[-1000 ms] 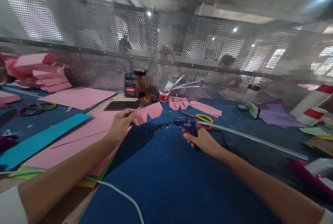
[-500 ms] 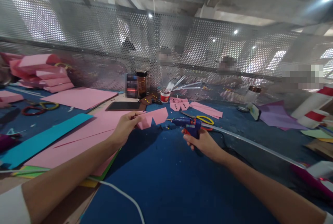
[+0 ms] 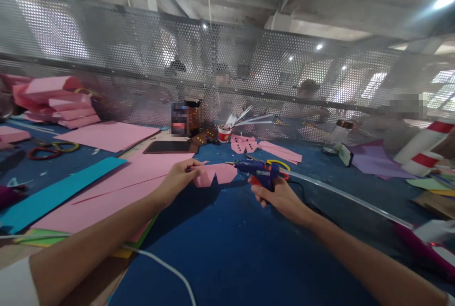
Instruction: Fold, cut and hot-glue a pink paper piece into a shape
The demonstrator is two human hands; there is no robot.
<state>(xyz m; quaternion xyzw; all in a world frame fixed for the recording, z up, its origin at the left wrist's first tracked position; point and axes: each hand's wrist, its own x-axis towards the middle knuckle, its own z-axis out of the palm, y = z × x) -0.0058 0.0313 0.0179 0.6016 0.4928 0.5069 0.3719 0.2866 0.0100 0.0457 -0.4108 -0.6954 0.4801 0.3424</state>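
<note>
Between the fingers of my left hand [image 3: 181, 178] is a folded piece of pink paper [image 3: 222, 173] with a notch cut in its lower edge, held above the blue table. My right hand [image 3: 272, 193] is wrapped round a blue hot glue gun [image 3: 258, 168], with a finger at its red trigger. The gun's nozzle points left and meets the upper right edge of the paper; I cannot tell whether they touch. A long clear glue stick [image 3: 341, 195] runs out of the gun's back. Behind the gun lie yellow-handled scissors [image 3: 279, 165], partly hidden.
Pink sheets [image 3: 110, 192] and a turquoise strip [image 3: 60, 190] lie at left. A dotted pink cutout [image 3: 243, 143], pink strips [image 3: 280, 151] and a red-and-white cup [image 3: 224, 134] stand or lie behind. A perforated metal screen [image 3: 142, 59] closes the back. A white cable [image 3: 167, 265] crosses the front.
My left hand has moved slightly right and down with the pink paper, which has turned so its upper edge now lies at the nozzle. The right hand keeps its grip on the glue gun.
</note>
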